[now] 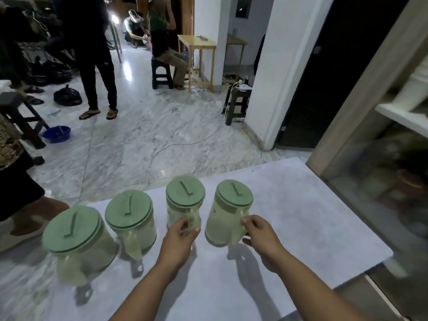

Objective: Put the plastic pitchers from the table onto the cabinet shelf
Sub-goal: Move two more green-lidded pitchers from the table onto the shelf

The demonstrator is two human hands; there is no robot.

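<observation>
Several clear plastic pitchers with green lids stand in a row on the white table (pixel 301 205). My left hand (pixel 180 235) is closed around the handle of the third pitcher (pixel 185 198). My right hand (pixel 259 235) grips the handle of the rightmost pitcher (pixel 229 212), which is tilted and looks lifted a little off the table. At the left, the first pitcher (pixel 76 237) and the second pitcher (pixel 130 218) stand untouched, handles toward me. The cabinet shelf (pixel 403 117) is white and sits at the right, behind a pale frame.
The cabinet's lower part (pixel 379 181) at the right holds blurred objects. Beyond the table lies a marble floor with a cable, a blue basin (pixel 56 134), stools and a wooden side table (pixel 196 45). Several people stand or sit farther back; a foot (pixel 34 216) is near the table's left.
</observation>
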